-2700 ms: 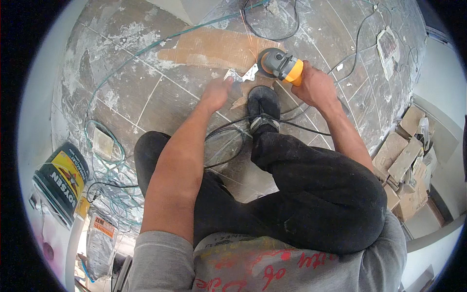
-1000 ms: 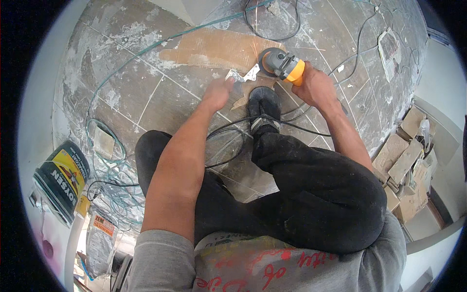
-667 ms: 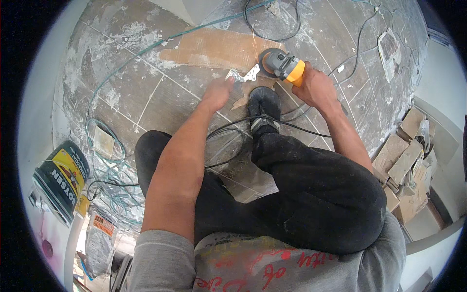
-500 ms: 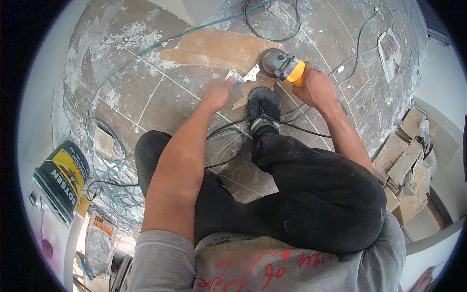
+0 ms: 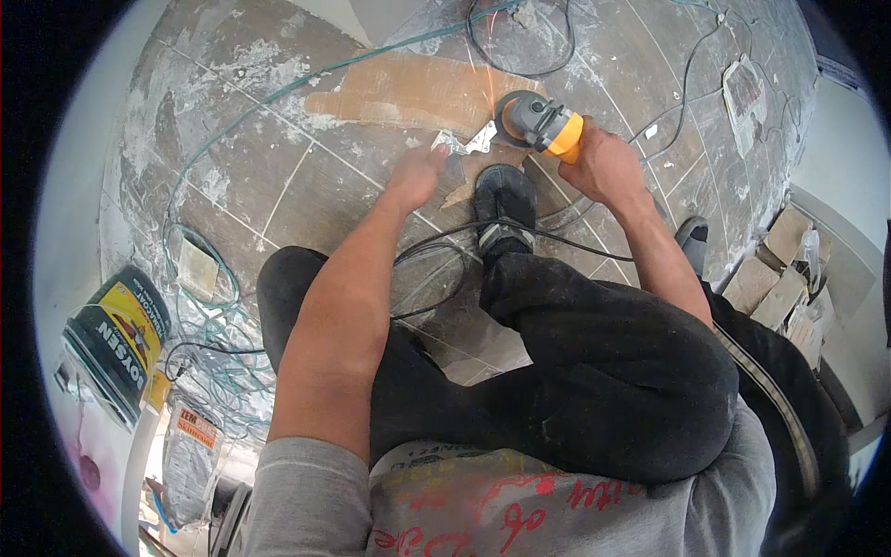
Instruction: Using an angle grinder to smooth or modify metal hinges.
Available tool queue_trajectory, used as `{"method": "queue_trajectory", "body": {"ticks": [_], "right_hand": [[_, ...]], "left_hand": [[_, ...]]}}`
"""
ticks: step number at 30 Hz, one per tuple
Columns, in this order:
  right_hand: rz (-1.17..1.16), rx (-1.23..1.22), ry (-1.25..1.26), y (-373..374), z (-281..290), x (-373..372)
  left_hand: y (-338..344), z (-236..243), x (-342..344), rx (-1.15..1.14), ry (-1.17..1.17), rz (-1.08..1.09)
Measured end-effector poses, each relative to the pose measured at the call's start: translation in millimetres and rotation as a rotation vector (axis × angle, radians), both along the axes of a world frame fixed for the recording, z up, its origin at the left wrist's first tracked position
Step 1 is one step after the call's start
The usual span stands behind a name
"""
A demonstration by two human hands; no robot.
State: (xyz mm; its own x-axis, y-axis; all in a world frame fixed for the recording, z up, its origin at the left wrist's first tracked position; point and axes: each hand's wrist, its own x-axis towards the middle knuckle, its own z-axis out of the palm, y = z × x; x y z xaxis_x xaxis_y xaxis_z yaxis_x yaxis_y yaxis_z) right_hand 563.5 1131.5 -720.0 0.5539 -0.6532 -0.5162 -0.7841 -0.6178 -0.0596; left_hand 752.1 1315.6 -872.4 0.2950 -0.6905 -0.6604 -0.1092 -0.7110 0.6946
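My right hand (image 5: 603, 165) is wrapped round the yellow and grey body of an angle grinder (image 5: 548, 125). Its disc meets the right end of a thin, notched metal piece (image 5: 482, 139), and orange sparks fly up from that spot. The piece's left end is pinched in the fingers of my left hand (image 5: 417, 174). Below the work is a flat brown cardboard sheet (image 5: 399, 91) on the tiled floor. My shoe (image 5: 505, 197) stands just below the grinder.
Black cables (image 5: 557, 238) cross over my shoe. A teal cord (image 5: 278, 96) runs to a tangle at left, near a dark bucket (image 5: 119, 336) and a bag (image 5: 190, 464). Another person's leg (image 5: 770, 371) is close on my right, before cardboard scraps (image 5: 780, 297).
Sparks now rise where the disc meets the metal. Another person's shoe and dark trouser leg have come into view at right. My hands have barely moved.
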Motion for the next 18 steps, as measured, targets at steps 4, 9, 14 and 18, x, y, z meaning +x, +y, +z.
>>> {"method": "queue_trajectory", "body": {"ticks": [4, 9, 14, 18], "right_hand": [[-0.009, 0.004, 0.007, 0, 0, 0], [-0.012, 0.014, 0.007, 0, 0, -1], [-0.002, -0.019, -0.001, -3, 0, 1], [-0.078, -0.016, -0.036, -10, 2, -3]], "left_hand": [[-1, 0, 0, -0.024, 0.023, 0.009], [-1, 5, 1, -0.030, -0.015, -0.023], [0, 7, 0, -0.028, -0.019, -0.022], [2, -4, 1, -0.016, 0.029, 0.023]]}}
